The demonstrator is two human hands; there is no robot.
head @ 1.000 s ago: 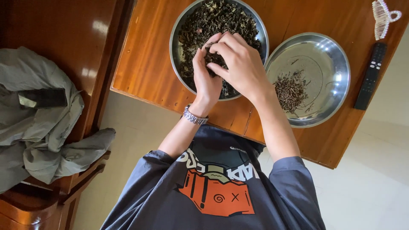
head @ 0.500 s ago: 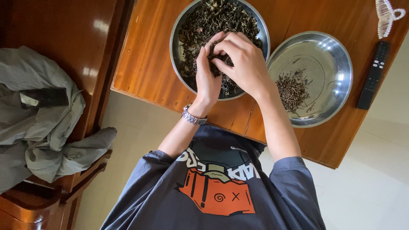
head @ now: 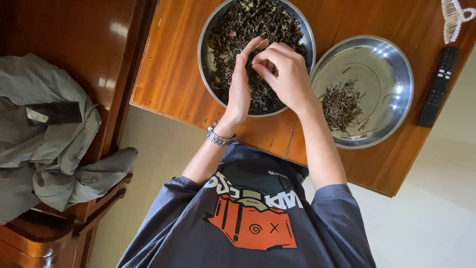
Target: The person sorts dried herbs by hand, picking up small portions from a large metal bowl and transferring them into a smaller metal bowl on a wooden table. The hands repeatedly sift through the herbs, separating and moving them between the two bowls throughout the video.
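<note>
Left hand (head: 240, 92): flat, fingers apart, steadying dried leaves (head: 233, 34) in bowl (head: 204, 54).
Right hand (head: 285, 74): grip pinched on a leaf piece, beside stem tray (head: 396, 64).

Both hands sit over the leaf bowl (head: 213, 59); its steel rim walls them in all round. At 3 o'clock the second bowl (head: 391, 64) nearly touches it, no gap to pass. Further out at 3 o'clock: remote (head: 438, 87); hair clip (head: 453, 20) at 2 o'clock. Bare table (head: 171, 64) at 9 o'clock gives open passage. Table edge at 6 o'clock.
</note>
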